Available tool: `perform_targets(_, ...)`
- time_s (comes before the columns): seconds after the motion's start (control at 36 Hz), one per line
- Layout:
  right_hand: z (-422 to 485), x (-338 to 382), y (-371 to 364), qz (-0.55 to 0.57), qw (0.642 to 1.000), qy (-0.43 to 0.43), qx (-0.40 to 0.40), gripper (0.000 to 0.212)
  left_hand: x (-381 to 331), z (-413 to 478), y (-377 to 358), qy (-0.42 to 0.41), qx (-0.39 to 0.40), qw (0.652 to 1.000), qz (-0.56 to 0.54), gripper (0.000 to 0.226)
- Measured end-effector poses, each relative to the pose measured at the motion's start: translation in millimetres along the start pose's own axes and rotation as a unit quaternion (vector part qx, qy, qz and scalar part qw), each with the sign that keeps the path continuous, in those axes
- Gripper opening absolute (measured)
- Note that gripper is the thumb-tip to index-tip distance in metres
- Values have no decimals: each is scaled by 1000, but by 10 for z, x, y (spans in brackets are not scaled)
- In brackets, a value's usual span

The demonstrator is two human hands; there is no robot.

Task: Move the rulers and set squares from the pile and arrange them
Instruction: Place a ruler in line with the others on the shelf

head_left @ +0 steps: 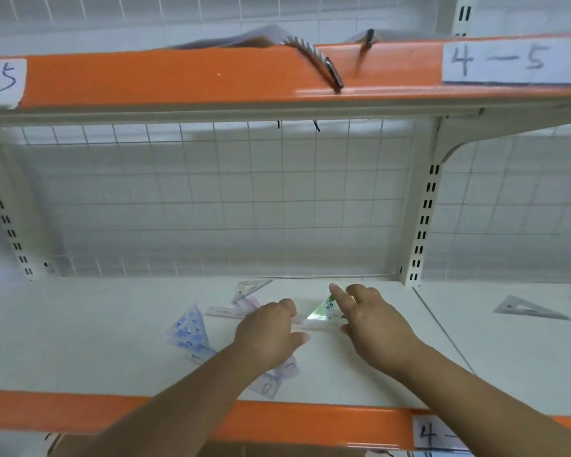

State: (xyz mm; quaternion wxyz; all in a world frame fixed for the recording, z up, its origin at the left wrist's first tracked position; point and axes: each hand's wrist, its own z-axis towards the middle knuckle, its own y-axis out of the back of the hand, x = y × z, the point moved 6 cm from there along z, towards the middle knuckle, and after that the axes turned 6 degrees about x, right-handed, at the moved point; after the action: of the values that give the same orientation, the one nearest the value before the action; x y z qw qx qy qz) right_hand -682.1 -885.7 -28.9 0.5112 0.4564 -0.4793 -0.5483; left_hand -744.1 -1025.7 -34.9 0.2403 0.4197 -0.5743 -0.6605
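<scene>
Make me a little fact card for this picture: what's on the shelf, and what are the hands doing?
Place: white shelf, orange front edge, wire grid behind
Blue set squares: left side of the pile
Green set square: between the two hands
Left hand: over the pile, fingers curled, grip unclear
Right hand: index finger straight, holding nothing, beside the Green set square
Grey set square: alone on the next shelf section, rightward
Label: "4-5" on the shelf above

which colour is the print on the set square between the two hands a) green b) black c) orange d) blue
a: the set square between the left hand and right hand carries green print, while the blue set squares lie farther left.
</scene>
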Motion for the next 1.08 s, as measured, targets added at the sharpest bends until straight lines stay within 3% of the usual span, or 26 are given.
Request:
perform_targets(0.25,-283,-517,1,-61,998,-21,26,69,-630,62,-83,-5,-10,996,88,41)
perform_targets(0.81,-1535,-2359,169,-86,993,-47,64,70,-2818,12,-725,-43,46,997,45,48)
perform_targets(1.08,-1972,-3070,149,-83,991,-67,82,74,-3576,11,-973,-58,67,995,52,42)
